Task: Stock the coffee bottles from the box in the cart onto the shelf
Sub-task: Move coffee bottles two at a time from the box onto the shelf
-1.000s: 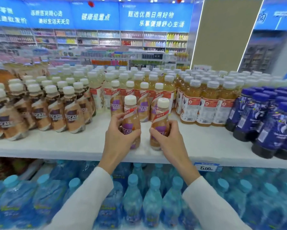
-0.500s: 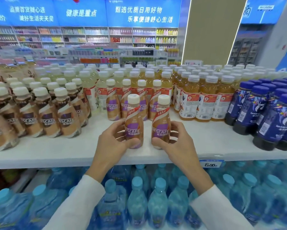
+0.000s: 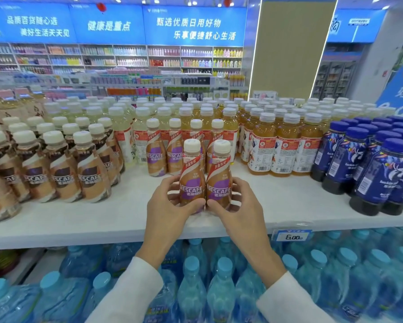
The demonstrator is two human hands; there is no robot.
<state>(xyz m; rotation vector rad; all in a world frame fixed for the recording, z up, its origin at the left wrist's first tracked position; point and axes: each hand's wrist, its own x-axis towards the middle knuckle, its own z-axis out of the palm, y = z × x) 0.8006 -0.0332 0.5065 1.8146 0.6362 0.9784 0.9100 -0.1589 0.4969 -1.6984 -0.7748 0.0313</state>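
Bottom of frame: water bottles (image 3: 221, 283). Centre: left hand (image 3: 170, 206) curled round one coffee bottle (image 3: 192, 180), right hand (image 3: 240, 206) round a second bottle (image 3: 219, 180), both upright, touching, standing on shelf (image 3: 102, 220) near its front. Just behind: placed row (image 3: 176, 148) of four. Probably midway; room left alongside, cart unseen.

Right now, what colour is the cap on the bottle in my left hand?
Creamy white cap, clearest in the head view.
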